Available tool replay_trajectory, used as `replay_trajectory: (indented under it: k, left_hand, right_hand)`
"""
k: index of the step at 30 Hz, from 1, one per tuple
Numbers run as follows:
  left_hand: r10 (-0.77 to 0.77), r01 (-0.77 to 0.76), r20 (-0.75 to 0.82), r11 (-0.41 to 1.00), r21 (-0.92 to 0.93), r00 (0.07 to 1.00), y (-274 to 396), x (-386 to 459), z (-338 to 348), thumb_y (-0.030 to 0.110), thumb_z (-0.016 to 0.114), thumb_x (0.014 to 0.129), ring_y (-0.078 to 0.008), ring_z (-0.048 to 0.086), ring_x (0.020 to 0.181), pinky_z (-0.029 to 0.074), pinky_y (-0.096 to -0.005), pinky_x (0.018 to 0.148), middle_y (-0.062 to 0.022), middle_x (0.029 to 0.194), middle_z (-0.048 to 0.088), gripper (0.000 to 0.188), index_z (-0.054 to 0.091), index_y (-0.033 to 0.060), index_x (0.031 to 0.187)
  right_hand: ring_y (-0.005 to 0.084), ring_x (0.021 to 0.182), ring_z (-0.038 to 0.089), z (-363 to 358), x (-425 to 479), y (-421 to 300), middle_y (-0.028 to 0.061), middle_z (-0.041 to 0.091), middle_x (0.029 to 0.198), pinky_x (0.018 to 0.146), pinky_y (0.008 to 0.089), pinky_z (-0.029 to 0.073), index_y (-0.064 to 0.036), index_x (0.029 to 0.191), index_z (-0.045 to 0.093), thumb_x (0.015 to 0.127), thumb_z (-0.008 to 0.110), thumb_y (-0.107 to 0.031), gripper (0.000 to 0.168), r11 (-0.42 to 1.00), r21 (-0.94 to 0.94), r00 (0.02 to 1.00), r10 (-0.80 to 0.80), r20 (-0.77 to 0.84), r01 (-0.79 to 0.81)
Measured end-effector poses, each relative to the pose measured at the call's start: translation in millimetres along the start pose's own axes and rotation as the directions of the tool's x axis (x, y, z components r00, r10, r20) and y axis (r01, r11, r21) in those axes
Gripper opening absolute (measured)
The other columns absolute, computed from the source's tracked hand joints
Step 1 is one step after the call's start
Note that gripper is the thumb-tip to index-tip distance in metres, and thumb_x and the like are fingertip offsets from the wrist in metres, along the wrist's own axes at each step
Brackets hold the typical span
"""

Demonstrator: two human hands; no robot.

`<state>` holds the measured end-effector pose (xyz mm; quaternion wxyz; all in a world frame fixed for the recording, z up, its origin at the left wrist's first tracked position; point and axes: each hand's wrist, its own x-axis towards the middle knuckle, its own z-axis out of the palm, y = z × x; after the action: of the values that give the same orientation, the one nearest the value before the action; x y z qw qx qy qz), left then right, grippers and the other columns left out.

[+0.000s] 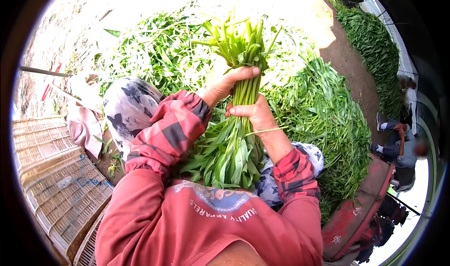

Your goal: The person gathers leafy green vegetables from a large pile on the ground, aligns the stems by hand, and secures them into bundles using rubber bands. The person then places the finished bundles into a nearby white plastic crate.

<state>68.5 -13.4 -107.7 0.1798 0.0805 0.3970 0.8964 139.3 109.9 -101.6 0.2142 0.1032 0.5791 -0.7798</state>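
A thick bundle of long-stemmed leafy greens (pixel 246 90), which look like water spinach, is held in front of my chest. Its cut stem ends point away from me, and the leaves (pixel 228 157) hang down towards my lap. My left hand (pixel 228 79) wraps the stems just below their cut ends, thumb across the front. Nearer to me, my right hand (pixel 256 114) grips the same stems above the leaves. One loose stem (pixel 266 131) sticks out sideways across my right wrist. Some fingers of both hands are hidden behind the bundle.
Loose greens (pixel 327 114) are heaped ahead and to the right. Plastic crates (pixel 66 192) and a pinkish cloth (pixel 84 128) lie at the left. A red metal vehicle or machine part (pixel 358 209) stands at the right, near a seated person (pixel 404 143). Another long green pile (pixel 372 44) lies beyond.
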Motion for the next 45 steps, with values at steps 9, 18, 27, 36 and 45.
replay_trajectory:
  k: [9,18,27,36,45]
  left_hand:
    - [0.311,-0.050,-0.202,0.644,0.763,0.929,-23.6,5.9,-50.9,0.009,0.070,0.079,-0.0065,0.057,0.070,0.048,-0.0226,0.067,-0.0001,0.078,0.063,0.017,0.062,0.0019,0.092]
    - [0.714,-0.235,0.242,-0.112,0.966,0.656,17.8,2.8,-25.2,0.014,0.072,0.069,-0.0226,0.053,0.072,0.045,-0.0357,0.064,-0.0061,0.078,0.053,0.034,0.061,0.0060,0.101]
    - [0.681,-0.030,-0.065,0.127,0.991,0.729,2.9,19.6,-90.8,0.018,0.066,0.076,-0.0286,0.057,0.067,0.045,-0.0383,0.061,-0.0113,0.072,0.058,0.012,0.063,0.0064,0.076]
    - [0.521,-0.202,0.275,-0.194,0.960,0.808,5.6,0.0,-36.9,0.024,0.072,0.071,-0.0265,0.052,0.087,0.039,-0.0381,0.077,-0.0068,0.088,0.055,0.032,0.060,0.0097,0.096]
    - [0.409,-0.195,0.307,-0.293,0.936,0.859,-10.0,7.5,-67.4,0.017,0.070,0.067,-0.0237,0.053,0.084,0.038,-0.0392,0.079,-0.0037,0.080,0.053,0.014,0.059,0.0103,0.074]
  right_hand:
    - [0.0219,0.056,0.061,-51.4,22.1,5.6,0.0117,0.063,0.070,0.054,0.0320,0.052,0.005,0.088,0.060,0.064,0.066,0.007,0.025,0.999,-0.013,0.961,0.027,-0.275,-0.032]
    - [0.0213,0.056,0.060,-29.3,14.9,4.2,0.0101,0.061,0.071,0.055,0.0322,0.051,0.004,0.090,0.059,0.063,0.067,0.006,0.028,0.991,-0.076,0.972,0.094,-0.217,-0.113]
    - [0.0185,0.059,0.059,-36.8,22.8,14.5,0.0088,0.061,0.074,0.056,0.0308,0.050,0.004,0.091,0.058,0.063,0.065,0.008,0.029,0.956,-0.274,0.974,0.041,-0.222,-0.103]
    - [0.0155,0.063,0.058,-42.1,37.1,30.7,0.0058,0.060,0.077,0.056,0.0293,0.050,0.002,0.091,0.056,0.063,0.068,0.009,0.031,0.896,-0.412,0.961,0.050,-0.271,-0.163]
    - [0.0204,0.072,0.061,-57.5,47.0,52.0,0.0107,0.065,0.081,0.070,0.0321,0.049,0.002,0.093,0.058,0.061,0.073,-0.005,0.037,0.740,-0.653,0.977,0.027,-0.210,-0.161]
